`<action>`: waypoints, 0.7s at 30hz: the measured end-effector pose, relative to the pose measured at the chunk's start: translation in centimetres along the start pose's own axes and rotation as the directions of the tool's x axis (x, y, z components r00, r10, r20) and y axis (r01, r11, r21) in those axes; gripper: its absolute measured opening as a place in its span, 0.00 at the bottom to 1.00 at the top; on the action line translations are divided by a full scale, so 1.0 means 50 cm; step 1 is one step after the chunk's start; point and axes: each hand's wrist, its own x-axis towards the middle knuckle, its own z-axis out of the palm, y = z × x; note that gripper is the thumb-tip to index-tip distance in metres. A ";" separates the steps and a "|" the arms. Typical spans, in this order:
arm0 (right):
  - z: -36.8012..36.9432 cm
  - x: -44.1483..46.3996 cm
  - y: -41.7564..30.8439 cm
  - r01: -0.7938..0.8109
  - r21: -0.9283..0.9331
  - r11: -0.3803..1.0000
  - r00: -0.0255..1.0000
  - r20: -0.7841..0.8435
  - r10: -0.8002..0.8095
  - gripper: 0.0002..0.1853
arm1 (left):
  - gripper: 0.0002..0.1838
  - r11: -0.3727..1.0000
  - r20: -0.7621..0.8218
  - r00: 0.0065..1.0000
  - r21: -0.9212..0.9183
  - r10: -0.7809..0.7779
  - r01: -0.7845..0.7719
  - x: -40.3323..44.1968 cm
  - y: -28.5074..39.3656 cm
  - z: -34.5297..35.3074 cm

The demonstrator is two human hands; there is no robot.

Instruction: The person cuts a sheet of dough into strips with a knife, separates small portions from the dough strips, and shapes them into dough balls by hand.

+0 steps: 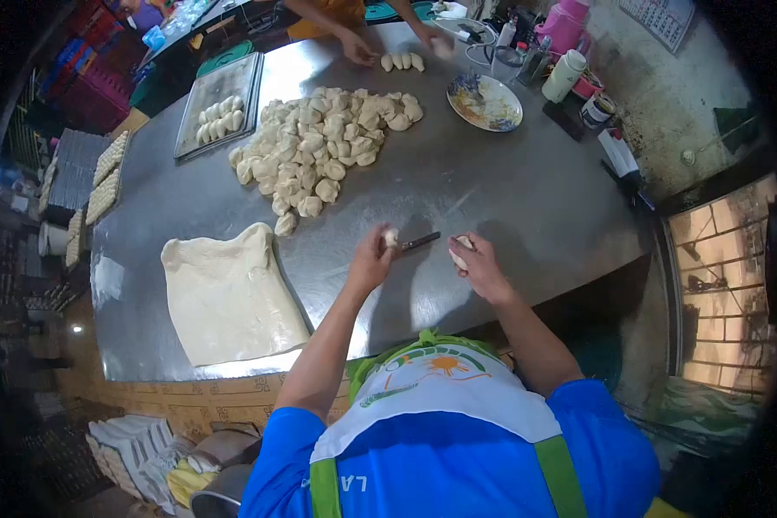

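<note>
Dough lump (391,236) pinched in the left hand (371,262), another lump (459,260) enclosed by the curled right hand (483,269), both over the steel table (492,190), this side of the dough pile (306,147). A dark blade (423,240) pokes out beside the left hand; whether that hand grips it too, I can't tell. The lumps should be light, soft and easily dented, best cradled from the sides with loose fingers

Broad grey metal table (509,207) around a heap of pale, lumpy dough pieces (319,147).
Nearer than the heap, a wide cream dough slab (224,298); left, a rectangular metal tray (207,93) bearing dough rolls (220,120); right, a round, blue-patterned, food-smeared plate (492,104).
</note>
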 end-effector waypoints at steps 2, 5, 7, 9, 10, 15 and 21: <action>0.046 0.006 -0.009 0.175 -0.123 0.977 0.984 0.012 -0.175 0.22 | 0.13 0.987 0.113 0.992 0.145 0.053 -0.070 -0.013 0.011 -0.030; 0.145 0.022 -0.029 0.562 -0.387 0.731 0.816 0.114 -0.567 0.23 | 0.13 0.965 0.111 0.978 0.178 0.176 -0.194 -0.023 0.052 -0.038; 0.186 0.024 -0.072 0.723 -0.507 0.469 0.632 0.210 -0.746 0.24 | 0.14 0.962 0.099 0.979 0.190 0.179 -0.195 -0.024 0.099 -0.049; 0.206 0.013 -0.132 0.802 -0.526 0.282 0.538 0.431 -0.725 0.25 | 0.14 0.956 0.099 0.976 0.207 0.192 -0.209 -0.016 0.111 -0.056; 0.212 0.008 -0.142 0.794 -0.536 0.286 0.542 0.411 -0.733 0.25 | 0.13 0.982 0.143 0.979 0.100 0.148 -0.163 -0.015 0.105 -0.071; 0.209 0.001 -0.144 0.789 -0.462 0.405 0.588 0.376 -0.716 0.19 | 0.13 0.965 0.174 0.949 -0.036 0.263 -0.261 -0.019 0.117 -0.088; 0.166 0.020 -0.135 0.838 -0.350 0.418 0.544 0.487 -0.683 0.20 | 0.13 0.990 0.195 0.971 -0.002 0.139 -0.142 -0.025 0.135 -0.045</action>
